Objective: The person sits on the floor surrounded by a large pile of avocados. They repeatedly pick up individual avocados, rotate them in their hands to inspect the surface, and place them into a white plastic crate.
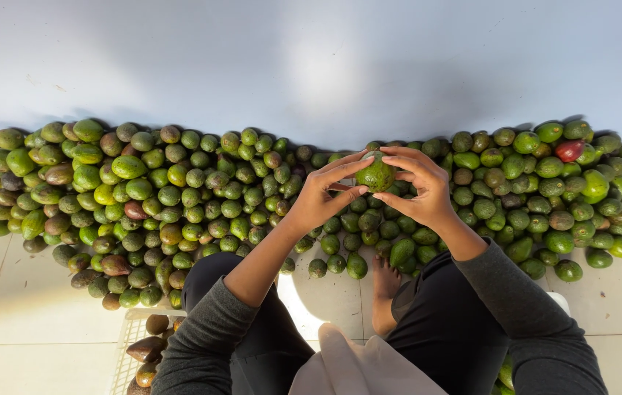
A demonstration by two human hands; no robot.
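Note:
A round green avocado (377,175) is held up between both of my hands, above a long pile of avocados (179,197) on the tiled floor. My left hand (322,194) cups it from the left with fingers spread along its side. My right hand (421,186) grips it from the right and top with fingertips on the fruit. Both arms wear dark grey sleeves. Most avocados in the pile are green; some are brown or dark, and one is red (568,151) at the far right.
A pale wall (311,58) stands right behind the pile. A white slatted crate (130,329) with several brown avocados sits at lower left beside my knee. My bare foot (384,281) rests on the tiles near the pile's front edge.

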